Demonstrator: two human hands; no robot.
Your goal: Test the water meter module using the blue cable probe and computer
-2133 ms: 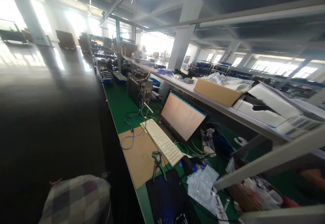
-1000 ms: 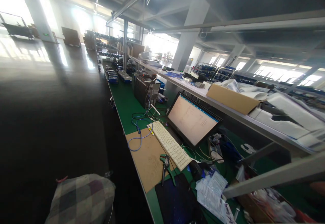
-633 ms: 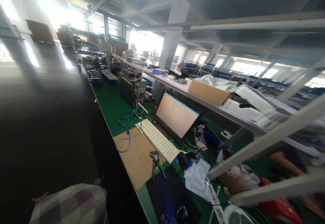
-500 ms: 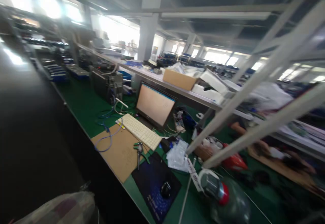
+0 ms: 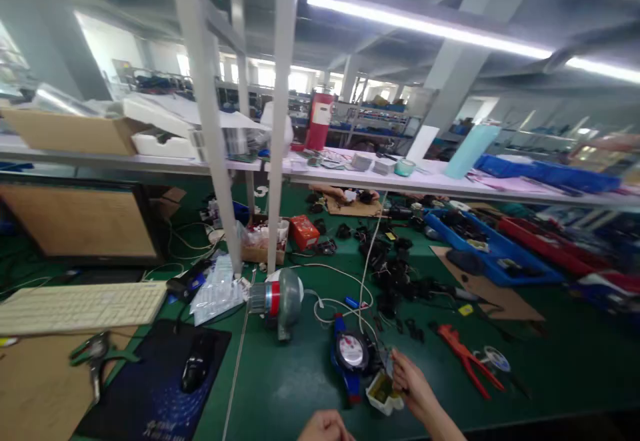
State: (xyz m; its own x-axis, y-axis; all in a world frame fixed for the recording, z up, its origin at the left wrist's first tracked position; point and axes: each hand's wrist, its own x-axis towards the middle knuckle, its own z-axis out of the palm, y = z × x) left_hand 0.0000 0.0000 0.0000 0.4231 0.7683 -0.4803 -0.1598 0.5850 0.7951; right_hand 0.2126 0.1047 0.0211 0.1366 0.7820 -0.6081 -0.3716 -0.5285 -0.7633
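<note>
At the bottom edge, my left hand [image 5: 326,426] is partly cut off, its fingers curled together; what is in them, if anything, cannot be made out. My right hand [image 5: 411,382] has its fingertips pinched over a small white housing [image 5: 381,406] with a yellowish inside. Something thin, perhaps a wire, seems to be between those fingertips, but blur hides it. Left of the housing lies a blue meter [image 5: 345,384] with a round white dial, like a water meter. A white cable [image 5: 361,294] runs across the bench near it.
A grey device with a red band [image 5: 285,301] stands left of the meter. Red-handled pliers [image 5: 467,361] lie to the right. Blue tray [image 5: 537,271], keyboard [image 5: 85,304] and mouse [image 5: 197,364] surround the area. White posts [image 5: 277,127] rise to a shelf [image 5: 330,175]. Another person's hand [image 5: 336,193] shows behind it.
The view has swung to the right along the bench. The monitor and keyboard have shifted to the left edge, and both hands and the blue meter have come into view.
</note>
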